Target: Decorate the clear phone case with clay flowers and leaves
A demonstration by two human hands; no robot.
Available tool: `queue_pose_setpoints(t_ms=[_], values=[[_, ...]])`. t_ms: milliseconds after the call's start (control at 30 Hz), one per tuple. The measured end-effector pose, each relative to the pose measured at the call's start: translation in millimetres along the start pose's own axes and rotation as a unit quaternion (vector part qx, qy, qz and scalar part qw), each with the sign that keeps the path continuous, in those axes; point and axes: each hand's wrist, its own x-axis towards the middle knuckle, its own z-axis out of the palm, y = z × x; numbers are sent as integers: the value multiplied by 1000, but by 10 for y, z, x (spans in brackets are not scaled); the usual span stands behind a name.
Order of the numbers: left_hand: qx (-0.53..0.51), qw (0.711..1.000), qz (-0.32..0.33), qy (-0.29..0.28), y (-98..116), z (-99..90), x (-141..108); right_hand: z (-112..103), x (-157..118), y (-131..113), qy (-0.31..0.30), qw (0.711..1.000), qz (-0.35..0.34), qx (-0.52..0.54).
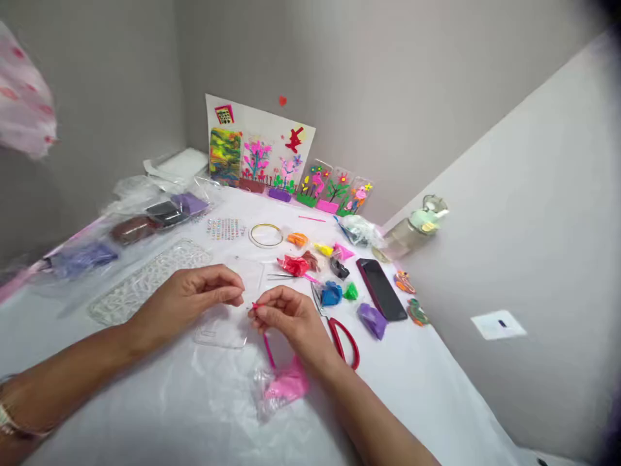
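Around clear phone case, left to right: left hand palm down above case's left part, reaching right, fingers together; cannot tell if holding anything. Right hand near case's right edge, fingers clamped on small pink clay piece, long axis near level, tip pointing left. Red-handled scissors right of case.

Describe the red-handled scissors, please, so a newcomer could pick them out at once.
On the white-covered table, find the person's right hand. Just beside it lie the scissors, between that hand and the black smartphone; they alone have red loop handles, with metal blades pointing toward a blue clay lump.
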Motion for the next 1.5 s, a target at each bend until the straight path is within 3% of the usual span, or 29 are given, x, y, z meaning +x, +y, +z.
queue_pose_setpoints(t_ms=[200, 667, 967, 1233, 1500], values=[[12, 998, 57, -12, 40, 88, -65, -14, 17, -9, 17, 999, -15, -23], [3, 995, 86, -42, -64, 192, -134, 5, 7, 27, -7, 1000, -3, -5], [-100, 995, 13, 26, -19, 0, -5, 24, -109, -52, -143, 988, 52, 5], [-163, 985, -56, -5, -104, -18, 5, -34, -70, -37, -105, 994, -2, -13], [-137, 990, -27, -3, -53, -16, 18, -57, -50, -20, -68, 997, -8, -27]])
